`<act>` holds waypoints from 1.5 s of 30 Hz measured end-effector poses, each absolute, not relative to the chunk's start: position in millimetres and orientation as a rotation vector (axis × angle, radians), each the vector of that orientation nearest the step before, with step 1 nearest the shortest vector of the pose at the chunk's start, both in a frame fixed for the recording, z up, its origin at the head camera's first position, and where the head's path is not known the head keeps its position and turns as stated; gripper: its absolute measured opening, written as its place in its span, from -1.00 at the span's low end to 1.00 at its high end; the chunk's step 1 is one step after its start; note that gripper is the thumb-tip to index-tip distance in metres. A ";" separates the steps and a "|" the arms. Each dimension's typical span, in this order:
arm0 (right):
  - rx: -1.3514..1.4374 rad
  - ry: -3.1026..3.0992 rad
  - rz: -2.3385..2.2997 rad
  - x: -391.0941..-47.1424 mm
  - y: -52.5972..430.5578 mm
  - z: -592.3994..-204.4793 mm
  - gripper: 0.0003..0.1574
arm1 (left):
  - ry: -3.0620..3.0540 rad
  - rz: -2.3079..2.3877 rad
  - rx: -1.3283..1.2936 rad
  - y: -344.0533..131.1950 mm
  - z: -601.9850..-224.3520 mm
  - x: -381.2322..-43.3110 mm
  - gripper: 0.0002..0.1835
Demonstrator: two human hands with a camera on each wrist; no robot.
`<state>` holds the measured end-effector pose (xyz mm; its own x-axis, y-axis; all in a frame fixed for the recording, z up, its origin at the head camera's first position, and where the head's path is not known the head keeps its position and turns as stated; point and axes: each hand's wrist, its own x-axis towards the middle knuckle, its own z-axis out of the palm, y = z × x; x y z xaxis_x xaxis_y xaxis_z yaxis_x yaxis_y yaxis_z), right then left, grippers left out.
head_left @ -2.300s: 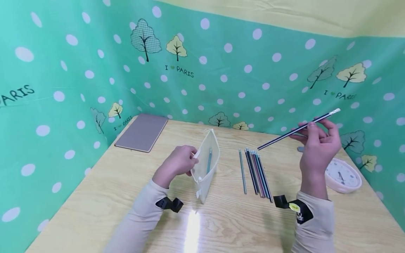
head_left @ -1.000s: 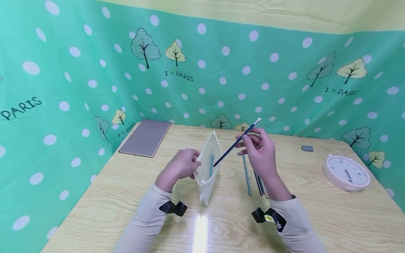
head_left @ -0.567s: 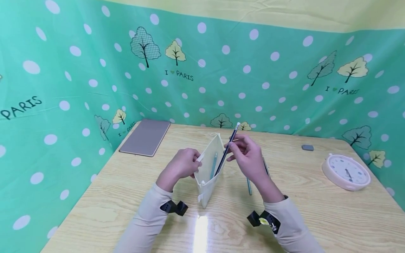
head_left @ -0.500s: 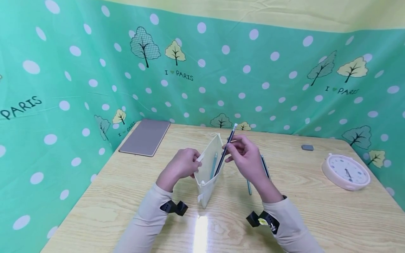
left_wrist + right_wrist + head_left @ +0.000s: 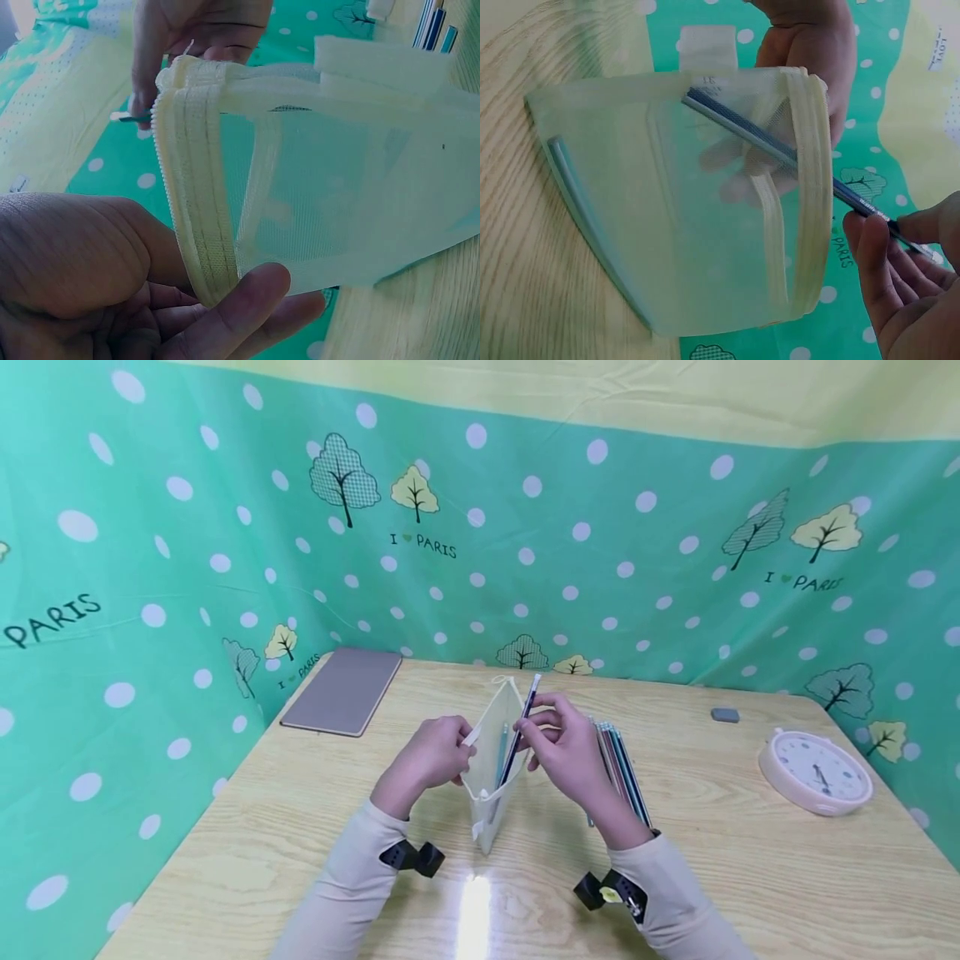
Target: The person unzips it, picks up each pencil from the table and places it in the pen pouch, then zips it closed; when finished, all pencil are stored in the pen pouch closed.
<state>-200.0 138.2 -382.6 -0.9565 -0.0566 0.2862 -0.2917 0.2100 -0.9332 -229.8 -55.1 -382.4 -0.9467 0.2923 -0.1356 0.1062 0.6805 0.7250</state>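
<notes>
My left hand (image 5: 431, 750) grips the zippered edge of a pale, see-through mesh pencil pouch (image 5: 322, 172), which stands on the table with its mouth spread. Between thumb and fingers of my right hand (image 5: 562, 743) is a dark striped pencil (image 5: 522, 718) with a white end up. Its lower part has passed through the mouth and shows slanted behind the mesh in the right wrist view. A teal pencil (image 5: 592, 225) lies inside along the pouch's bottom. More pencils (image 5: 624, 768) lie side by side on the table, partly hidden by my right hand and forearm.
A pink round clock (image 5: 816, 772) stands on the right of the wooden table (image 5: 337, 893), with a grey eraser (image 5: 725, 715) behind it. At the back left lies a grey notebook (image 5: 343, 692). A dotted green curtain (image 5: 450, 585) borders the table.
My right hand has carried the striped pencil leftward from over the right side, tilted it steeper and lowered its end into the pouch. My left hand keeps its grip on the pouch.
</notes>
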 end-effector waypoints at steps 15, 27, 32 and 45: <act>0.273 -2.571 1.487 -200.5 132.9 -393.3 -0.66 | 2.650 1.134 0.304 -54.5 -381.7 -228.2 -0.92; 0.301 -2.673 1.347 -200.3 128.8 -396.3 -0.67 | 2.652 1.127 0.299 -55.9 -380.7 -226.4 -0.93; 0.317 -2.672 1.276 -200.4 127.6 -397.2 -0.71 | 2.651 1.129 0.301 -56.2 -380.6 -226.1 -0.92; 0.335 -2.653 1.184 -201.5 131.4 -397.7 -0.73 | 2.641 1.130 0.309 -54.4 -382.2 -228.2 -0.91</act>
